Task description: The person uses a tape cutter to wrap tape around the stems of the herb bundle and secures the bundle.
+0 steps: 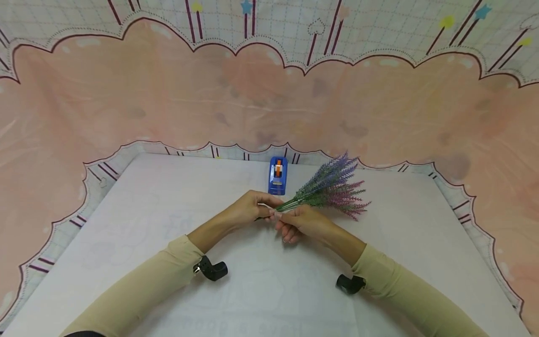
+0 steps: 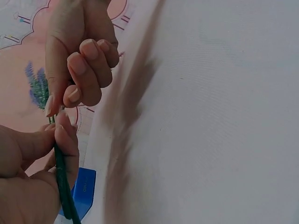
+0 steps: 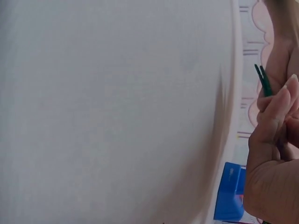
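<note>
Both hands hold one bunch of artificial lavender (image 1: 330,180) by its green stems, its purple and pink heads fanning to the upper right in the head view. The left hand (image 1: 248,208) pinches the stems (image 2: 60,179) between thumb and fingers, and their lower ends stick out past it. Just above, the right hand (image 1: 307,222) grips the stems close to the left fingertips, its other fingers curled. In the right wrist view the cut stem ends (image 3: 264,80) poke out beyond the hands. Behind the left hand stands a blue tape dispenser (image 1: 278,175) with an orange roll hub.
The white-covered table (image 1: 177,290) spreads under both forearms. Behind it hangs a pink and white patterned cloth (image 1: 189,103), reaching round the table's sides. Small black cameras (image 1: 212,269) are strapped at both wrists.
</note>
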`<state>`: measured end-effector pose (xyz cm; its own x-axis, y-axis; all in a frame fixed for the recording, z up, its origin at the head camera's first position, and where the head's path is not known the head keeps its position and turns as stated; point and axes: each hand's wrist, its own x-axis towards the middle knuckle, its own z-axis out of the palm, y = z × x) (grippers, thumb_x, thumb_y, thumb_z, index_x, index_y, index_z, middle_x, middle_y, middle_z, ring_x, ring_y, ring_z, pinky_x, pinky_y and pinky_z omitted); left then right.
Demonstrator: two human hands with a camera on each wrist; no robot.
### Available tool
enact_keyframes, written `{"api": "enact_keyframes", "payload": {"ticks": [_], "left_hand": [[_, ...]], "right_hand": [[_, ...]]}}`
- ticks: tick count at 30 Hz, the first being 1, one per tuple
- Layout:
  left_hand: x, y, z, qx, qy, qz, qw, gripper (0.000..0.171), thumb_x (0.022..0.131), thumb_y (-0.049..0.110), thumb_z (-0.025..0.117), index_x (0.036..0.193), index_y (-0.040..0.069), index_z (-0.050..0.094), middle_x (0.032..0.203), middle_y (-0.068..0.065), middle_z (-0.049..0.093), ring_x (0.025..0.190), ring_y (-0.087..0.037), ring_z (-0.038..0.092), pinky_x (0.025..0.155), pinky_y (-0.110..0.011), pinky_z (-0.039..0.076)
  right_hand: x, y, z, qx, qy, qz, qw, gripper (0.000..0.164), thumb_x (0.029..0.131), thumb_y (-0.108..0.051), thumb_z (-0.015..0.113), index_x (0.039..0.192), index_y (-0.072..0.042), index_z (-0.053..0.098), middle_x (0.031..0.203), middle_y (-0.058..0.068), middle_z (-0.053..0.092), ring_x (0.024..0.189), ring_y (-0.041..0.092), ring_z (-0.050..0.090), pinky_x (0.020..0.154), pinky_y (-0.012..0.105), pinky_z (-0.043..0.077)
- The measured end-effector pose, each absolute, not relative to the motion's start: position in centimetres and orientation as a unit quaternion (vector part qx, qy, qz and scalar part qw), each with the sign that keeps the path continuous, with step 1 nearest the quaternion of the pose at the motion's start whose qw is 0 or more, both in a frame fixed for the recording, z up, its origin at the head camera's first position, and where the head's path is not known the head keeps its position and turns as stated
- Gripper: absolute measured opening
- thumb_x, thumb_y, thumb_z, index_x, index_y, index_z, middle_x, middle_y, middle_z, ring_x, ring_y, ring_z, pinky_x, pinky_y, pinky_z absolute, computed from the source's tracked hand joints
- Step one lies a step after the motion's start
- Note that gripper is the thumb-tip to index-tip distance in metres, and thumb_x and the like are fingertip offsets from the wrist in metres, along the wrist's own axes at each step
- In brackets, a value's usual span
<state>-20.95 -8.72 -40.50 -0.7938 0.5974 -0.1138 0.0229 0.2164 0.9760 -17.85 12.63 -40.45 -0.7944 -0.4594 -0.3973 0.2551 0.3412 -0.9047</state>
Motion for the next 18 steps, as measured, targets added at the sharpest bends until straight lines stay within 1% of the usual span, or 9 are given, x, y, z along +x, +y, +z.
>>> {"api": "enact_keyframes", "payload": {"ticks": [2,6,12,18], "left_hand": [[-20.93,-8.68,-40.50,0.207,0.743,0.589,0.240,0.034,0.094,-0.009,0.058,0.127,-0.007,0.067,0.120,-0.019,0.069,0.083,-0.012,0.066,0.076,-0.026,0.056],[-20.88,-8.65,-40.52,0.203,0.742,0.593,0.238,0.034,0.091,-0.011,0.060,0.124,-0.008,0.068,0.122,-0.020,0.070,0.085,-0.012,0.069,0.078,-0.025,0.057],[-20.79,-8.74,-40.49,0.197,0.735,0.602,0.240,0.032,0.093,-0.011,0.061,0.124,-0.009,0.067,0.116,-0.019,0.072,0.085,-0.014,0.071,0.081,-0.028,0.058],[-20.87,-8.72,-40.38,0.196,0.743,0.595,0.235,0.027,0.094,-0.007,0.064,0.120,-0.005,0.071,0.107,-0.017,0.075,0.086,-0.021,0.070,0.079,-0.031,0.058]], "right_hand": [[-17.71,12.49,-40.42,-0.061,0.756,-0.576,0.306,0.046,0.103,-0.037,0.059,0.099,0.007,0.074,0.067,0.000,0.067,0.059,0.009,0.067,0.059,0.026,0.057],[-17.52,12.24,-40.37,-0.056,0.758,-0.581,0.290,0.043,0.104,-0.033,0.059,0.100,0.007,0.073,0.066,0.001,0.067,0.059,0.010,0.069,0.057,0.025,0.055],[-17.49,11.80,-40.04,-0.055,0.774,-0.572,0.264,0.040,0.106,-0.029,0.056,0.102,0.006,0.074,0.064,0.003,0.067,0.058,0.013,0.070,0.055,0.027,0.056],[-17.68,11.66,-39.59,-0.058,0.786,-0.572,0.226,0.044,0.107,-0.031,0.054,0.103,0.008,0.072,0.062,0.004,0.067,0.057,0.016,0.071,0.053,0.028,0.054]]}}
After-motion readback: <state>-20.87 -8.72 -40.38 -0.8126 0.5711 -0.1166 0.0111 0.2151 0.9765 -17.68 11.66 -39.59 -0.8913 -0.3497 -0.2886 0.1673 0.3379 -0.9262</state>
